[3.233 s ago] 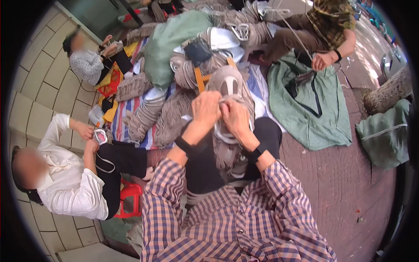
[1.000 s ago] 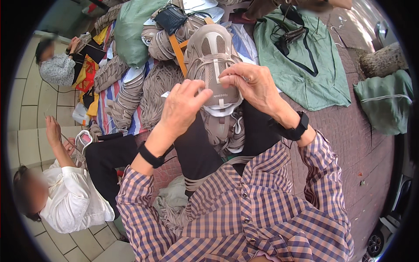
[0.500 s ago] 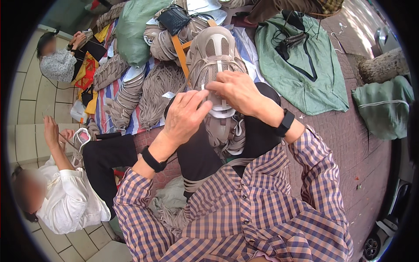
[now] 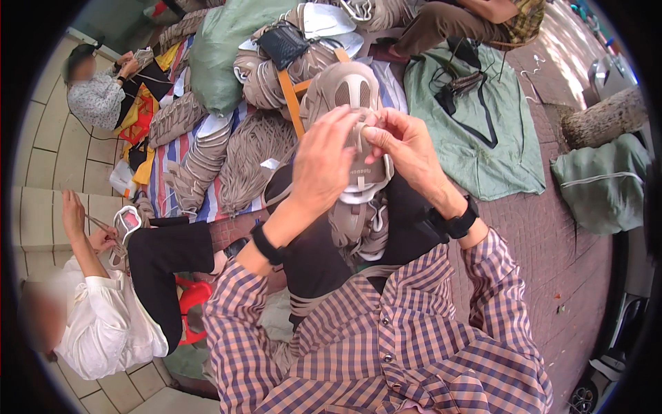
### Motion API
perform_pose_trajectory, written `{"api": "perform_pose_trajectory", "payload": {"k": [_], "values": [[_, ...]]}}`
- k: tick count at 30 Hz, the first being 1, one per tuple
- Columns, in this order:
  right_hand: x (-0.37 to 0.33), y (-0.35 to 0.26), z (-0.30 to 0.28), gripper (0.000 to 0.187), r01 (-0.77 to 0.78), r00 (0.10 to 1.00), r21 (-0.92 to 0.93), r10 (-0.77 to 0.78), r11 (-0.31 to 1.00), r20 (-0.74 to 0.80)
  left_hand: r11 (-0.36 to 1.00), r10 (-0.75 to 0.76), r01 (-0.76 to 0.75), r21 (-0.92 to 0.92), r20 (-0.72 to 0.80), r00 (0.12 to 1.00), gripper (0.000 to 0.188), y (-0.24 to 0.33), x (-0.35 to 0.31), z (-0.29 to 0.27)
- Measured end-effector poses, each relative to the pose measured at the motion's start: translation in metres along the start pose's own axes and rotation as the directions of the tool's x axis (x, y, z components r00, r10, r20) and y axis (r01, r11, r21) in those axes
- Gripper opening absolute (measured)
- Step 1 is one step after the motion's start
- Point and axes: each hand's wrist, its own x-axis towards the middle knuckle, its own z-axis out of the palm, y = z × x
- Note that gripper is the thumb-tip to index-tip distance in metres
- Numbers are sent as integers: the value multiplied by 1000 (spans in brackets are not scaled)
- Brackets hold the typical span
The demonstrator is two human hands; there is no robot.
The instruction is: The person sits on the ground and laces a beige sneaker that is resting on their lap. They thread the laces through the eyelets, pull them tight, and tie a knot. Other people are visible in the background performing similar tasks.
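Note:
A taupe sneaker point(image 4: 339, 84) lies toe-away across my lap between my knees, on top of more taupe shoes point(image 4: 353, 224). Over its lacing area, my right hand point(image 4: 408, 148) is closed, thumb and fingertips pinching a flat taupe shoelace point(image 4: 360, 138). My left hand point(image 4: 323, 162) is just beside it, above the left side of the shoe. Motion smears its fingers, so whether they grip the lace cannot be made out. Both hands partly cover the shoe's eyelets.
A big heap of taupe laces point(image 4: 252, 155) and rows of shoe uppers point(image 4: 196, 165) lie on a striped sheet. Behind the shoe stand a wooden frame point(image 4: 289, 103) and a black bag point(image 4: 283, 43). Green sacking point(image 4: 510, 165) spreads at right. A co-worker in white point(image 4: 114, 317) sits at left.
My hands have drawn closer together over the shoe. The right one has turned, its fingertips now pinching the lace. My left hand has swung up and right. The view has shifted slightly.

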Motion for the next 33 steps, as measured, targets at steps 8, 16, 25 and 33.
{"api": "perform_pose_trajectory", "payload": {"k": [8,16,25,33], "values": [[9,-30,-20,17,133,985,-90,-142,987,-94,959,-146,159,-235,72,987,18,12,50,15],[4,-24,-20,34,208,964,-51,-213,977,-157,785,-355,410,-464,204,912,33,13,65,15],[7,-7,-27,32,163,980,30,-158,986,-121,874,-399,427,-233,158,903,23,14,44,26],[5,-2,-22,21,147,984,94,-136,985,-119,979,-186,182,88,48,981,15,13,28,28]]}}
